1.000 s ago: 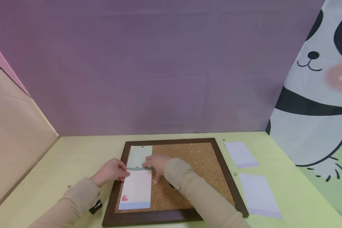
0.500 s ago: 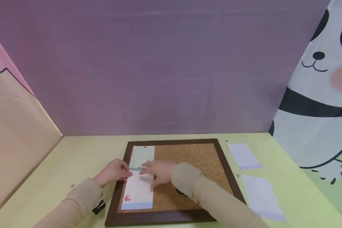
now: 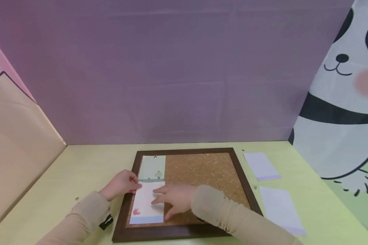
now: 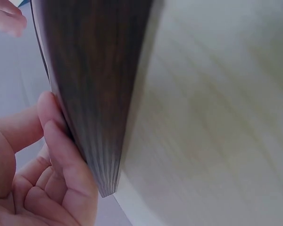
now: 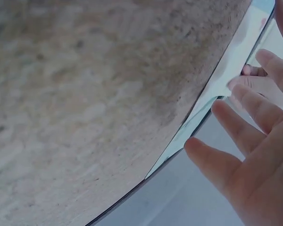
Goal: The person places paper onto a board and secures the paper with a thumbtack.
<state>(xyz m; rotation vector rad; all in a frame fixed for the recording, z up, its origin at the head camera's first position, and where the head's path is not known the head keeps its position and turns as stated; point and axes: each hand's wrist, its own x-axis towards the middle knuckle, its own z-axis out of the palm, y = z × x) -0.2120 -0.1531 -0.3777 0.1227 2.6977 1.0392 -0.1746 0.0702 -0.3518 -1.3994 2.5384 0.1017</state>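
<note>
Head: lower sheet at 8 o'clock on board; left hand pinches its 10 o'clock corner; right hand spread over its 3 o'clock edge. Left wrist: fingertips by frame. Right wrist: fingers wide, contact unclear. Advise: anchor corner, smooth toward 4 o'clock.

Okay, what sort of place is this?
Probably an indoor craft corner, though I can't be sure. A purple backdrop rises behind the pale table, a large cartoon panda print stands to the right, and a framed corkboard with paper sheets lies on the table.
</note>
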